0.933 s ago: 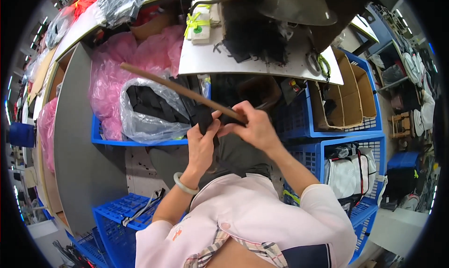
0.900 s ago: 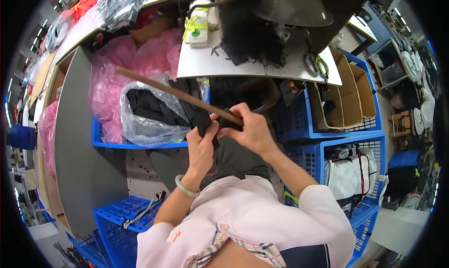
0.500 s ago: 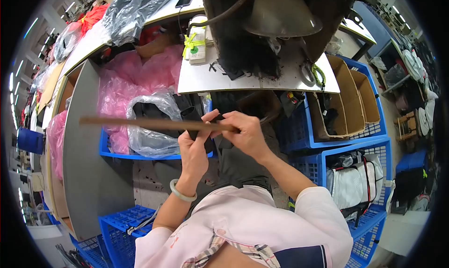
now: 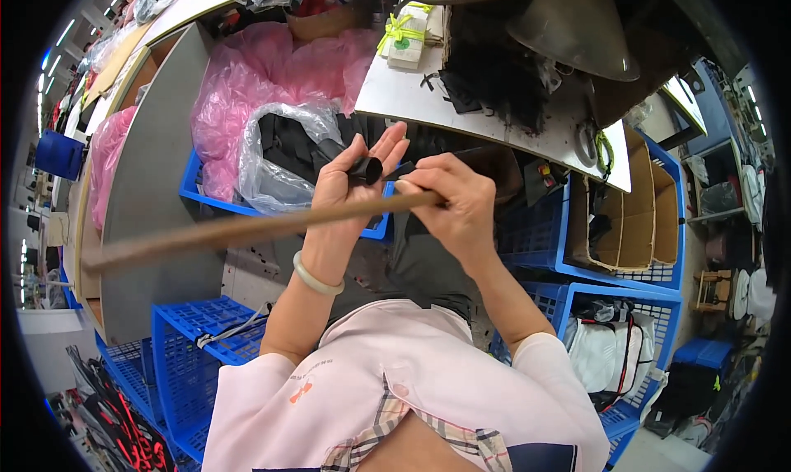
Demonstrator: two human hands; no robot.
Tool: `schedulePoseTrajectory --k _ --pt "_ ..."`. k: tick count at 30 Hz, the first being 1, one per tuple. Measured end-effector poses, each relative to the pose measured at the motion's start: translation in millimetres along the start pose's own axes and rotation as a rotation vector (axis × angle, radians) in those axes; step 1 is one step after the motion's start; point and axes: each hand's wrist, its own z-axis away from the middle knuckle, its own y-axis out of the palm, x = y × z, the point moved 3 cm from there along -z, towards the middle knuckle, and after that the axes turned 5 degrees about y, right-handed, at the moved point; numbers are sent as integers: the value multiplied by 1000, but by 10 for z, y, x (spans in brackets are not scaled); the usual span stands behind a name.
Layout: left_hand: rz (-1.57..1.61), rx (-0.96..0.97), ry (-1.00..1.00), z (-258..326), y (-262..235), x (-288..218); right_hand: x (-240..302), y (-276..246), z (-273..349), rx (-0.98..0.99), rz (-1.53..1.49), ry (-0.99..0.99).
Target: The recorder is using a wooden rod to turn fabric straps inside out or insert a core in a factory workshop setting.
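My left hand [image 4: 332, 201] cradles a black tube [image 4: 358, 172] between its thumb and fingers, the tube's open end toward my right hand. My right hand [image 4: 458, 210] is closed round one end of a long brown stick [image 4: 247, 230], which reaches leftward past my left wrist and is blurred toward its far end. A small black piece [image 4: 402, 172] pokes out from the right fingertips, close to the tube's mouth; whether it is pinched there or joined to something else I cannot make out. Below and beyond my left hand, a clear plastic bag [image 4: 257, 175] holds black pieces.
Pink plastic sheeting [image 4: 239, 84] and the bag fill a blue crate [image 4: 191, 175]. A white table [image 4: 387, 93] carries a tied bundle, black scraps and a lamp [image 4: 577, 27]. Stacked blue crates [image 4: 568, 295] stand at right, with cardboard dividers [image 4: 638, 216] above. A grey panel [image 4: 156, 183] rises at left.
The view has shifted. The stick has swung from nearly level to a slant, its far end lower. My hands have moved apart, the left fingers opening out around the tube.
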Motion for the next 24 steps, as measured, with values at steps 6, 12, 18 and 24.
schedulePoseTrajectory --k 6,12,18,24 --pt "126 210 -44 47 -29 52 149 137 47 -41 215 -156" --pt "-107 117 322 45 4 -46 143 205 33 -63 226 -108" --pt "-145 94 400 85 75 -97 171 268 -18 -73 232 -98" --pt "-243 163 479 110 124 -88 234 363 18 -9 199 -131"
